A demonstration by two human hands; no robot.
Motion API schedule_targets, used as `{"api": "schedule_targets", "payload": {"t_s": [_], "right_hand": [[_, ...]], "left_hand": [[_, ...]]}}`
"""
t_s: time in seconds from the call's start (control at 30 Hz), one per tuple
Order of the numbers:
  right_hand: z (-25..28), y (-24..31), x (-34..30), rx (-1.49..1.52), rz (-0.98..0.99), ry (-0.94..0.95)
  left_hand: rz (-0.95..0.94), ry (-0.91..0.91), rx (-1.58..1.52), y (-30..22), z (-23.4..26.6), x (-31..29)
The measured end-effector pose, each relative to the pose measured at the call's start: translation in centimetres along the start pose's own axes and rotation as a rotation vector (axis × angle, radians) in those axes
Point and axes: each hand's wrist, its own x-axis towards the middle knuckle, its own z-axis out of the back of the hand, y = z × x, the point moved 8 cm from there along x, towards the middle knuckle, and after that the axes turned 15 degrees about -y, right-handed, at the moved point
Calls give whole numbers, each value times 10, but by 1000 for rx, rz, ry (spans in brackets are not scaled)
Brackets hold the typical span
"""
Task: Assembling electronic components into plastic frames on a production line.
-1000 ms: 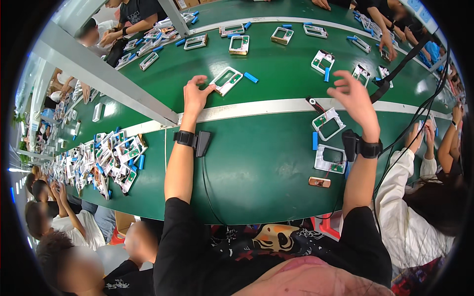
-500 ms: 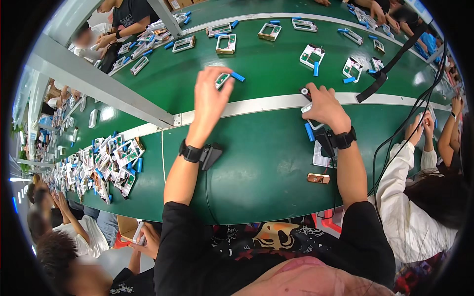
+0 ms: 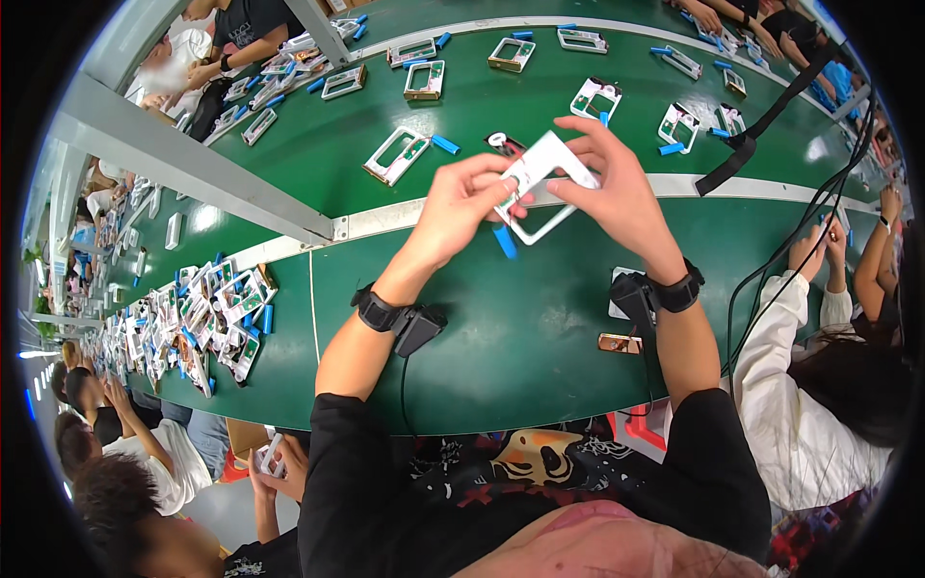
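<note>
Both my hands hold a white plastic frame [image 3: 546, 162], tilted above the near edge of the far green surface. My left hand [image 3: 453, 210] pinches its left side by a bit of green circuit board. My right hand [image 3: 621, 197] grips the upper right corner with thumb and fingers. From the frame's lower left hangs a blue cylindrical cell [image 3: 505, 242]. Just behind the frame is a dark part with a round white end [image 3: 499, 142], partly hidden. Another white frame [image 3: 379, 173] lies beyond my left hand, a blue cell [image 3: 445, 144] beside it.
Several similar frames lie along the far green surface, past a pale metal rail [image 3: 381, 223]. A heap of frames [image 3: 207, 318] covers the bench at left. At right are a copper-coloured part [image 3: 620, 343] and black cables [image 3: 771, 275]. A grey post [image 3: 193, 144] slants in; people work nearby.
My left hand has left the frame on the far surface and come right to the held one. My right hand has brought that frame leftward. Pieces on the far surface have shifted left.
</note>
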Motion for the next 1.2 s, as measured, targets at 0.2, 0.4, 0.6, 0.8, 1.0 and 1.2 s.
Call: {"api": "schedule_targets", "payload": {"t_s": [0.2,0.4,0.6,0.8,1.0,1.2], "right_hand": [[-29,-12,-6,353,-128,13],[-41,-14,-11,384,-88,-65],[-31,0,-13,324,-157,-10],[-22,18,-14,386,-97,-97],[-22,20,-23,418,-95,-170],[-3,25,-19,375,-2,-248]], "left_hand": [[38,-318,-414,-14,10,-8],[-49,-297,-410,-14,17,-6],[-356,-454,-144,-47,31,-16],[-481,-654,-163,-54,33,-28],[-925,-655,273,-82,18,-52],[-899,-509,455,-83,2,-53]]}}
